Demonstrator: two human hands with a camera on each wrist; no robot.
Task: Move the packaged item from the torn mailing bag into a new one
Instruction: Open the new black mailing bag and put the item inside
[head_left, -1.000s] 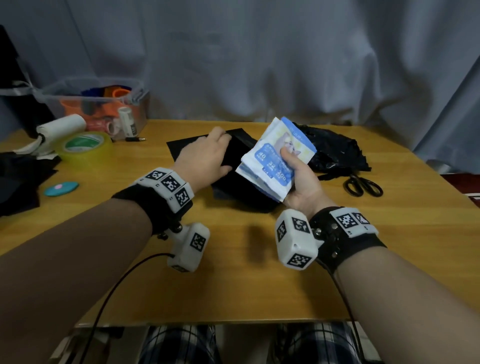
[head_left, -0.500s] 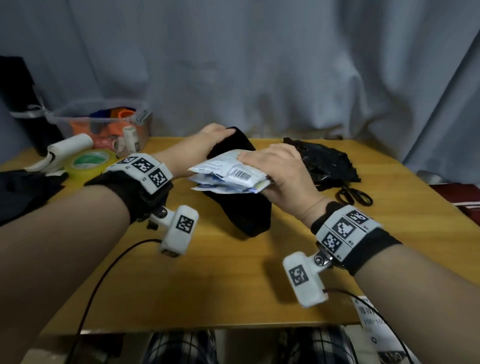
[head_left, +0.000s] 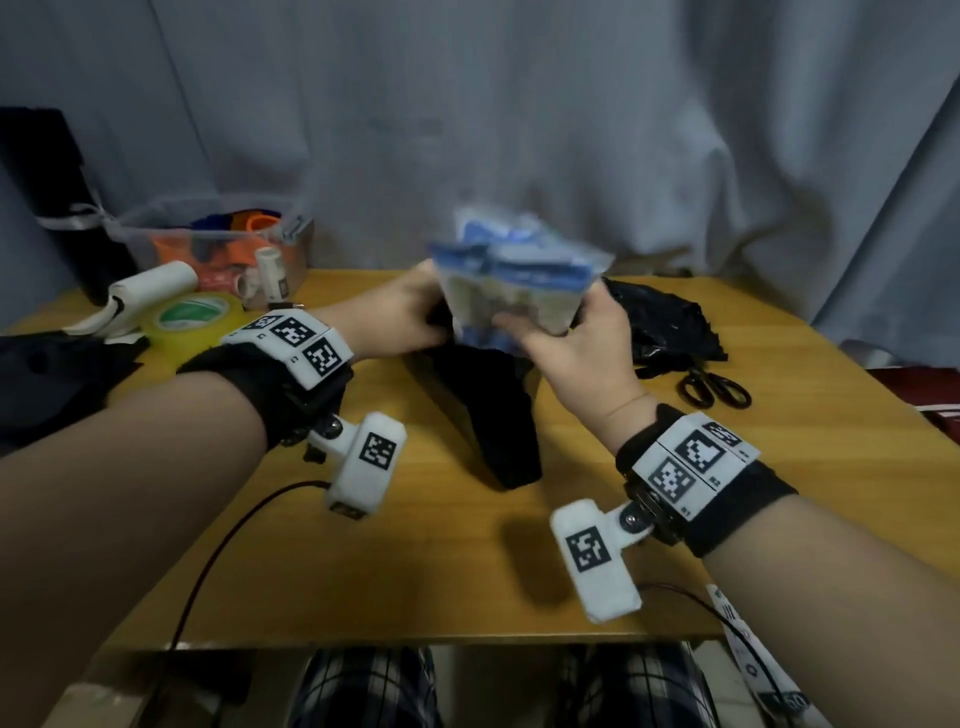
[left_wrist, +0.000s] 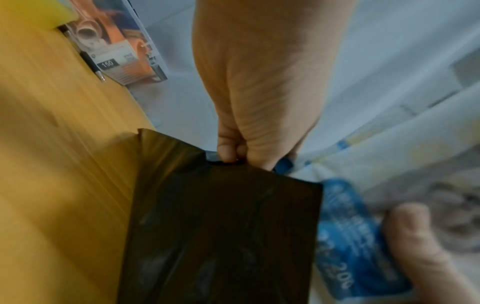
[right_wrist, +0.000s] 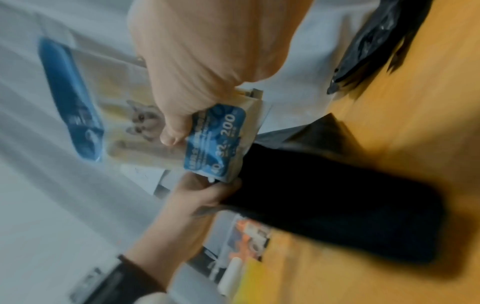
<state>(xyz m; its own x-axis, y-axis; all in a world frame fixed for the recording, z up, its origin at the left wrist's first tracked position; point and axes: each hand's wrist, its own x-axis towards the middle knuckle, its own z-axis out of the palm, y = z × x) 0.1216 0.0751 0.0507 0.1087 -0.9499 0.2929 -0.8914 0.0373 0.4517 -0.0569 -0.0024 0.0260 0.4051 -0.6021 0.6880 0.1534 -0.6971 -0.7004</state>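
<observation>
A blue and white packaged item (head_left: 511, 280) with a cat picture stands upright over the mouth of a new black mailing bag (head_left: 488, 410). My right hand (head_left: 576, 338) grips the package (right_wrist: 215, 139) by its lower end, thumb on the front. My left hand (head_left: 395, 317) pinches the bag's top edge (left_wrist: 231, 162) and holds the black mailing bag (left_wrist: 223, 232) lifted, its bottom hanging toward the table. The package's lower corner (left_wrist: 348, 230) sits at the bag's opening. The torn black bag (head_left: 660, 322) lies crumpled on the table at the right.
Black scissors (head_left: 714, 389) lie right of the torn bag. A clear box (head_left: 218, 244) of orange items, a white roll (head_left: 150, 286) and a green tape roll (head_left: 192, 317) stand at the back left. Black material (head_left: 52, 379) lies at the left edge of the wooden table (head_left: 467, 561).
The package has turned from lying flat to standing upright above the bag. My left hand has lifted the bag's mouth up off the table. The view has tilted.
</observation>
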